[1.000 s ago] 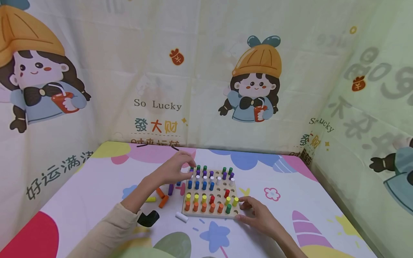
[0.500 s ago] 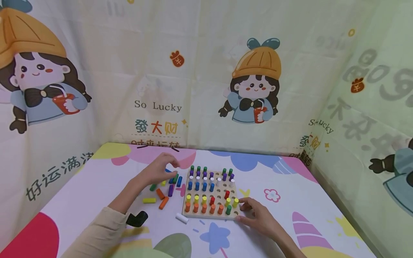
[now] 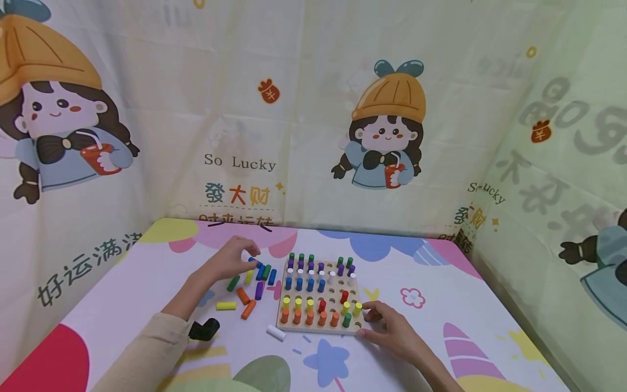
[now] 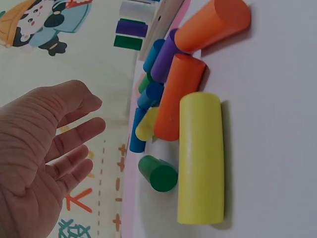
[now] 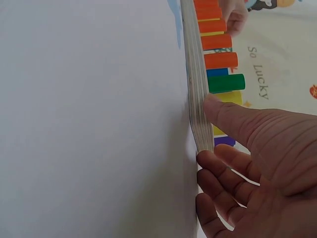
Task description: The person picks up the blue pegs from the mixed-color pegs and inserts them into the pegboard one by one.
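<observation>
Bracing the board (image 3: 320,326) at its near right corner, the right hand (image 3: 392,332) lay with relaxed fingers against the edge, which kept it from sliding. Left of the board, the left hand (image 3: 230,260) hovered over the loose pegs (image 3: 254,280), fingers loosely spread and holding nothing. Upright pegs (image 3: 313,283) filled most holes in the board.

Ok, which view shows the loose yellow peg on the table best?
The left wrist view: the yellow peg lies large and unobstructed beside an orange peg. The head view shows the yellow peg small, left of the board. The right wrist view misses it.
</observation>
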`<state>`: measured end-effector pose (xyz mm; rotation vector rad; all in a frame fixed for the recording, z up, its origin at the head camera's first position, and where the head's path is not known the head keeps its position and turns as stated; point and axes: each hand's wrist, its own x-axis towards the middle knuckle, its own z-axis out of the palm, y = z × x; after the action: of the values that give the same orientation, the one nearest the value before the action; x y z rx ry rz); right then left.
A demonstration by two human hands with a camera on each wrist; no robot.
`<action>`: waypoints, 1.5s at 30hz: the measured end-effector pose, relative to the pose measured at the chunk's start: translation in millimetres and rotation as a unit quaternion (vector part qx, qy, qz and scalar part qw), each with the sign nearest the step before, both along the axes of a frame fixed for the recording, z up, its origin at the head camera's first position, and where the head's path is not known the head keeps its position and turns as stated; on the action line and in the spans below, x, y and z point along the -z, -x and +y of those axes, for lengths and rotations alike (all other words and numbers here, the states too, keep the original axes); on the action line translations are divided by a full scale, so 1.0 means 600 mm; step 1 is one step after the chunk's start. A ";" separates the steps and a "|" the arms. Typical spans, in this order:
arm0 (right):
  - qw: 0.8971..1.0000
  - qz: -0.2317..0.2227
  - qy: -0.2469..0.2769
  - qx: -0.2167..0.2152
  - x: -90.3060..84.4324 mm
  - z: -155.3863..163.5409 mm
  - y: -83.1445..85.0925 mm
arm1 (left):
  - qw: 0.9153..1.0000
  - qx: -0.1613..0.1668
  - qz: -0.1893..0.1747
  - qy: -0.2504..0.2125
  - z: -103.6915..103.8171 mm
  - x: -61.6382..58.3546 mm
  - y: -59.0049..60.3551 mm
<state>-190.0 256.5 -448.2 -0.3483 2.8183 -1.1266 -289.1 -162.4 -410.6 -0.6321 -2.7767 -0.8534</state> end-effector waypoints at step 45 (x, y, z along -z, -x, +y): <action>1.000 0.005 0.003 -0.008 0.006 0.005 0.001 | 0.992 -0.035 -0.118 0.040 -0.012 0.028 0.046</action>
<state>-190.5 259.2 -452.1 -0.3777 2.8152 -1.1340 -316.7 -169.3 -427.6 -0.4683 -3.0376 -0.8570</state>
